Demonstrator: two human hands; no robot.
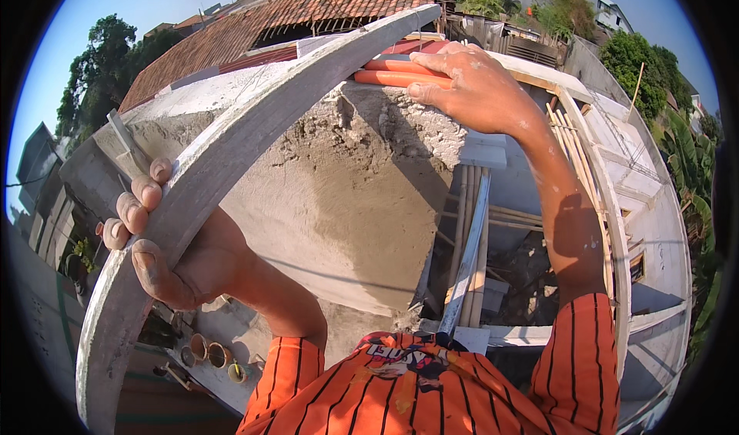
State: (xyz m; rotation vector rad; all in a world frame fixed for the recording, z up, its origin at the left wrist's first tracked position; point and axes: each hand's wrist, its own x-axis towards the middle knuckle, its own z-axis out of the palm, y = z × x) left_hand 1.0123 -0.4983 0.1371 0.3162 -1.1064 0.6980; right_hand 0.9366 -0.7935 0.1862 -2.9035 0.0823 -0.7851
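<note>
My left hand [185,258] is closed round a long grey, cement-smeared straightedge [254,127], its fingers over the far edge and the thumb on the near side. The bar appears curved by the lens and runs from the lower left up to the wall top. At the top of the wall, my right hand [481,88] pinches the ends of two orange tubes [392,76], fingers above and thumb below. Their far ends pass behind the straightedge. Below them is a plastered wall face [369,204], with a darker, damp-looking patch and a rough, broken upper edge.
Bamboo poles [466,242] and a metal pole [468,258] stand in the opening right of the wall. Several buckets [219,356] sit far below at lower left. A tiled roof [254,35] lies beyond. White concrete beams [604,196] frame the right side.
</note>
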